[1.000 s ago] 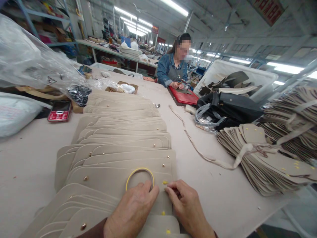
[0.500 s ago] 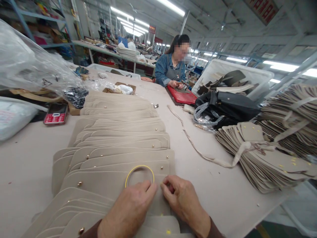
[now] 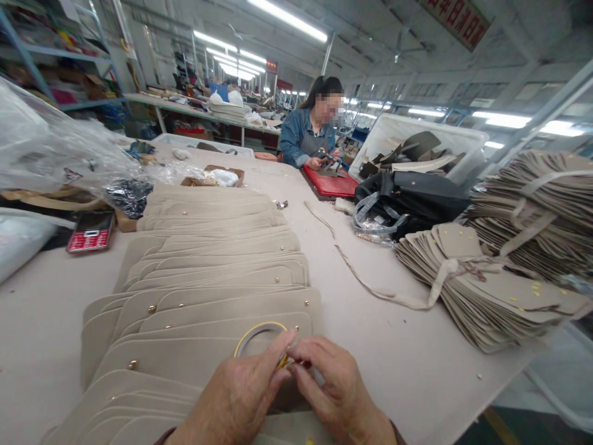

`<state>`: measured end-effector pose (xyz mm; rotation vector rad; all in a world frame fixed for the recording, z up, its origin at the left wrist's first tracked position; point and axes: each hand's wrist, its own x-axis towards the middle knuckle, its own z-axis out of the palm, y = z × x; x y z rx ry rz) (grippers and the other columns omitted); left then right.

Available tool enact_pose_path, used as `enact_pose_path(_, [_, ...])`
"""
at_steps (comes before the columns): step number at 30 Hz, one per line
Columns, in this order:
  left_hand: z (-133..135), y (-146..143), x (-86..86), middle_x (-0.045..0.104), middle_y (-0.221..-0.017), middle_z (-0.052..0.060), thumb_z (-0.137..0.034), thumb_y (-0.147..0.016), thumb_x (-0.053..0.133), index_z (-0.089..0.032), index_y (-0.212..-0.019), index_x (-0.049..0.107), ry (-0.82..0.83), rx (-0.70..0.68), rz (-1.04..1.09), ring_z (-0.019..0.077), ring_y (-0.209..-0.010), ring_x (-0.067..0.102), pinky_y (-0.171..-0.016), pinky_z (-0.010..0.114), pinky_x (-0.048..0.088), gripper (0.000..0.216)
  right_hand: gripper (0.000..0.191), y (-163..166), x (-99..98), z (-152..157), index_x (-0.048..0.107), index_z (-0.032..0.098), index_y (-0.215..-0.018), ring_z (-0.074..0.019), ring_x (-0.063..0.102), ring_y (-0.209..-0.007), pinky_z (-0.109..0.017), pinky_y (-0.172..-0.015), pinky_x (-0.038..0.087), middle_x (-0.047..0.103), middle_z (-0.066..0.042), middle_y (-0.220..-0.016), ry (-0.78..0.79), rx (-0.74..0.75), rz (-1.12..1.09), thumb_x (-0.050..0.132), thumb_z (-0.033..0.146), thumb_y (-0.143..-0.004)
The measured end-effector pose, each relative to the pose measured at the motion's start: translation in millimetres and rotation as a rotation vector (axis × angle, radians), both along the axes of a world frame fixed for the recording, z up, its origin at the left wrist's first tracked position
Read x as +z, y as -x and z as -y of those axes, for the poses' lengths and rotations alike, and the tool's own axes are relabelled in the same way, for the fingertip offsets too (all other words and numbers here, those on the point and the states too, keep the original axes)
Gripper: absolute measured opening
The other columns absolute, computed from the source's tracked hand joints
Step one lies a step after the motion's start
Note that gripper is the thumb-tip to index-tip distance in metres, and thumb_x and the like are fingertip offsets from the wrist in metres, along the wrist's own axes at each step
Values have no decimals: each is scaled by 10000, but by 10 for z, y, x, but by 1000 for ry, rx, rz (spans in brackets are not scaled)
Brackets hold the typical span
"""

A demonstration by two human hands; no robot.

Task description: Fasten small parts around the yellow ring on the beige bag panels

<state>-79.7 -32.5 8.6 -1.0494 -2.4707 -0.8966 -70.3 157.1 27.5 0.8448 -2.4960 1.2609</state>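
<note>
A narrow roll of yellow tape is gripped in my left hand, its ring standing out beyond the fingers. My right hand meets the left one, thumb and forefinger pinched at the tape's edge. Whether a loose strip is between those fingertips cannot be made out. Under both hands lie overlapping beige leather-like panels, rounded at the corners and carrying small gold studs. Rows of these panels run away from me along the table.
Tied bundles of beige panels lie at right, near a black bag. A co-worker handles something over a red board. A red keypad phone and plastic bags are at left. A cloth strip crosses the table.
My right hand has moved left to meet the left hand at the tape roll. The ring has tilted, showing more of its inner side. The view has shifted slightly.
</note>
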Motion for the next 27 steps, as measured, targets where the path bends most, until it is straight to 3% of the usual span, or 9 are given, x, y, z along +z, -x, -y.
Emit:
enact_pose_path(3, [-22, -13, -31, 739, -890, 10, -308, -1041, 236, -167, -1366, 316, -2, -7, -20, 141, -645, 700, -538, 204, 515, 363, 165, 5, -90, 34, 612, 189, -919, -146, 609, -727, -237, -682, 474, 672, -40, -792, -45, -2, -121, 494, 86, -869])
enact_pose_path(6, [-35, -24, -51, 715, -823, -13, -278, -1035, 233, -189, -1272, 376, -24, -28, 28, 136, -655, 695, -526, 203, 496, 291, 141, 8, -146, 55, 583, 184, -812, -128, 569, -598, -224, -583, 435, 625, -12, -665, -56, -69, -237, 484, 85, -829])
enact_pose_path(11, [-40, -12, -47, 605, -655, -46, -204, -1008, 288, -238, -904, 450, -36, -10, 70, 124, -536, 622, -444, 216, 409, 195, 175, -6, -146, 115, 595, 174, -684, -103, 546, -499, -200, -505, 399, 589, 5, -566, -20, -201, -248, 479, 60, -748])
enact_pose_path(13, [-57, -11, -31, 568, -630, -42, -166, -991, 300, -234, -848, 440, -45, 6, 26, 123, -507, 583, -440, 220, 388, 211, 148, -15, -131, 143, 619, 163, -653, -107, 564, -484, -194, -489, 408, 608, -3, -555, 37, -270, -51, 512, 95, -729])
enact_pose_path(17, [-111, -30, 13, 505, -606, -38, -106, -966, 304, -219, -818, 435, -90, -6, -102, 119, -478, 504, -442, 233, 346, 228, 143, 39, -97, 136, 619, 146, -655, -113, 550, -408, -185, -413, 394, 591, 7, -476, 299, -383, 636, 588, 245, -753])
enact_pose_path(19, [-118, -34, 26, 503, -613, -37, -103, -969, 322, -209, -841, 451, -103, 3, -137, 122, -488, 495, -457, 242, 342, 211, 196, 115, -93, 81, 623, 138, -697, -115, 559, -420, -188, -426, 417, 598, 7, -486, 400, -406, 770, 624, 323, -762])
enact_pose_path(23, [-78, -8, 22, 560, -718, 0, -82, -937, 427, -202, -870, 494, 139, 150, -106, 177, -619, 549, -558, 281, 413, 153, 280, 273, -135, -49, 671, 127, -765, -121, 593, -511, -202, -492, 468, 636, -14, -588, 318, -410, 730, 627, 402, -802])
enact_pose_path(27, [-69, 41, 31, 609, -900, 44, -32, -845, 569, -191, -903, 546, 425, 187, 104, 236, -801, 571, -683, 346, 494, 171, 233, 344, -177, -61, 696, 151, -761, -121, 572, -515, -208, -501, 466, 627, -2, -575, 167, -370, 646, 586, 340, -839])
